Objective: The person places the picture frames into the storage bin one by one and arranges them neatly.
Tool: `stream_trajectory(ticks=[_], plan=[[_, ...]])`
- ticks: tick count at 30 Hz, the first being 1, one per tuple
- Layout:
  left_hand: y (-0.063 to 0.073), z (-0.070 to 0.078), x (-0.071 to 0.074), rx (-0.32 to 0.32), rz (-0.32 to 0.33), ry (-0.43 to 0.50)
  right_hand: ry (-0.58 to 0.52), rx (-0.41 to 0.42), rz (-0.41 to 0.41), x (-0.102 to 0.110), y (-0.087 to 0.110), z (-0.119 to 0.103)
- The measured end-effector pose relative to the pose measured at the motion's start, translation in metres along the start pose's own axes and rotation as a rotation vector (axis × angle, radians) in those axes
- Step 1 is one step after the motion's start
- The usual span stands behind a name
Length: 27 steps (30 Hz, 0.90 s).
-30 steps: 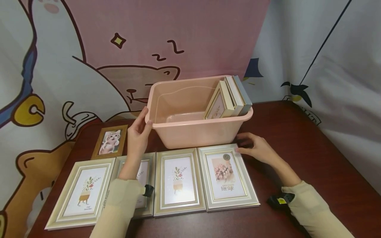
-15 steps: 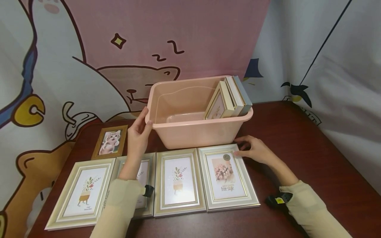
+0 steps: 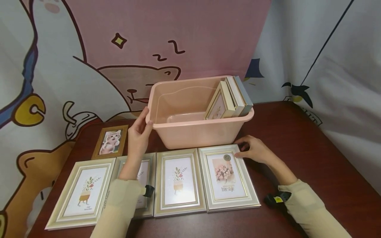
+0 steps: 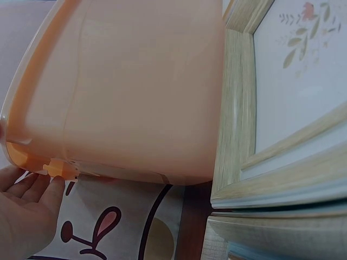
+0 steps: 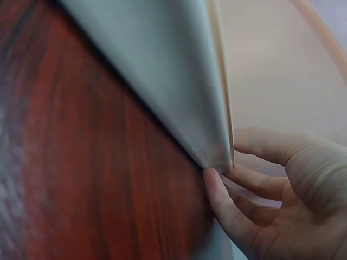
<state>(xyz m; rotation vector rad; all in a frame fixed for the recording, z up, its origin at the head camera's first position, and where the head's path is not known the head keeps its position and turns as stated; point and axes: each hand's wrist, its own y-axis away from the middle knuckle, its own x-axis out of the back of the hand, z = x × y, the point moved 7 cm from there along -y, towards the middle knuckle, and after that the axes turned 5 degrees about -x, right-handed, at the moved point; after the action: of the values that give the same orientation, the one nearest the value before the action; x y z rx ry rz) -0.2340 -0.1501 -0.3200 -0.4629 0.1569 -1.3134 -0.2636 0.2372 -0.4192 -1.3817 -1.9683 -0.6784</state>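
A pink plastic tub [image 3: 196, 134] stands at the back of the table in the head view. My left hand [image 3: 138, 134] grips its left rim, thumb inside the near corner and fingers outside. In the left wrist view those fingers [image 4: 32, 189] lie under the rim. The rightmost of several picture frames lying in a row is white, with a pink flower print [image 3: 224, 175]. My right hand [image 3: 256, 150] pinches the white picture frame's far right corner. In the right wrist view, fingers and thumb sit around that corner of the frame [image 5: 179, 92], which lies on the table.
Three picture frames [image 3: 230, 105] stand upright at the tub's right end. A cream frame [image 3: 66, 215] ends the row at the left, and a small brown cat-photo frame [image 3: 98, 150] lies behind it. A patterned cloth [image 3: 208, 39] hangs behind the table [image 3: 297, 132].
My right hand has shifted slightly left and nearer, closing in on the white picture frame's corner. My left hand stays on the tub rim.
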Motion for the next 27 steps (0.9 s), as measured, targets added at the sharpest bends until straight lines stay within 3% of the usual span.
stream_trajectory(ticks=[7,11,17,22,27], plan=[[0.0,0.0,-0.001,-0.005,-0.002,0.006,-0.07,-0.004,-0.037,0.007,0.004,-0.001],[0.0,-0.001,0.0,-0.005,-0.002,0.006,-0.212,0.021,-0.094,0.011,0.007,-0.003],[-0.001,-0.003,0.003,0.01,-0.036,-0.043,-0.455,-0.026,-0.185,0.014,0.013,-0.003],[0.001,0.001,0.002,-0.001,-0.081,-0.097,-0.523,0.02,-0.158,0.028,0.022,-0.01],[0.001,0.007,0.0,-0.062,-0.075,-0.206,-0.578,0.09,-0.117,0.046,0.033,-0.023]])
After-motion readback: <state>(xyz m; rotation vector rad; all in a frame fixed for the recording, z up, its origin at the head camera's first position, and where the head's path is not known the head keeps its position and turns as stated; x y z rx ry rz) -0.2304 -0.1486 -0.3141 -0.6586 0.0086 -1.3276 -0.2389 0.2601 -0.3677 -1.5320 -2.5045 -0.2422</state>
